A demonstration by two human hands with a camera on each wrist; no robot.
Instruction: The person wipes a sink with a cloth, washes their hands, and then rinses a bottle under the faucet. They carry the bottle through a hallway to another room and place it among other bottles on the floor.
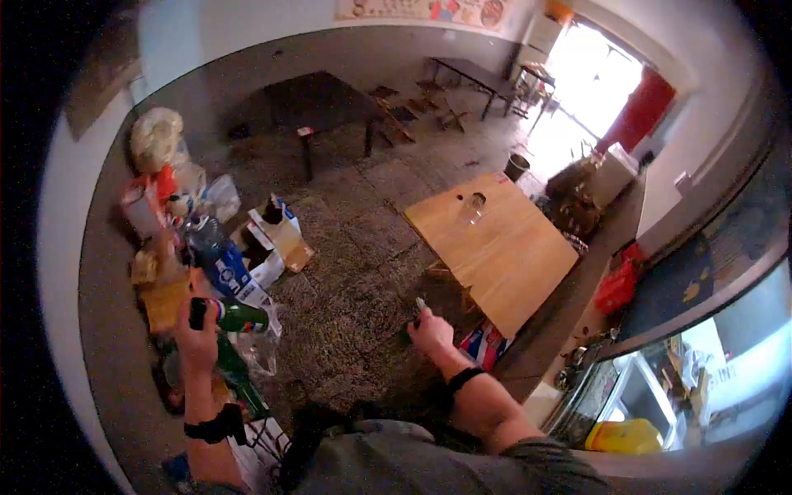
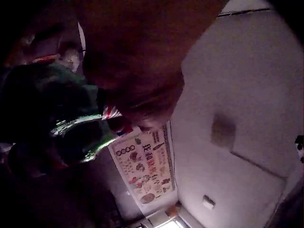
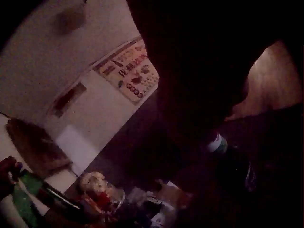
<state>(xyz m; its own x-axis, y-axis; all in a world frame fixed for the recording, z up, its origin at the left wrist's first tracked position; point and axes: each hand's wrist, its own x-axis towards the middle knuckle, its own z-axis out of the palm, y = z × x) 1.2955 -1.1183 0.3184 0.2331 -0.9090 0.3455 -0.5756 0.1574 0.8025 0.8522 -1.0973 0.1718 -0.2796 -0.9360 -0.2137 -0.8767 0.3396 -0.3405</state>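
your left hand (image 1: 197,337) curls firmly round the green bottle's (image 1: 241,317) neck, likely slick, breakable glass; your right hand (image 1: 431,333) grips something obscured.

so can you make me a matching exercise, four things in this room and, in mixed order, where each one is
Things:
1. green bottle
2. clear container
3. dark bin
4. printed poster

Places:
A. high on the wall
B. in the left hand
C. just past the far end of the light wooden table
D. on top of the light wooden table

Right pairs: 1-B, 2-D, 3-C, 4-A
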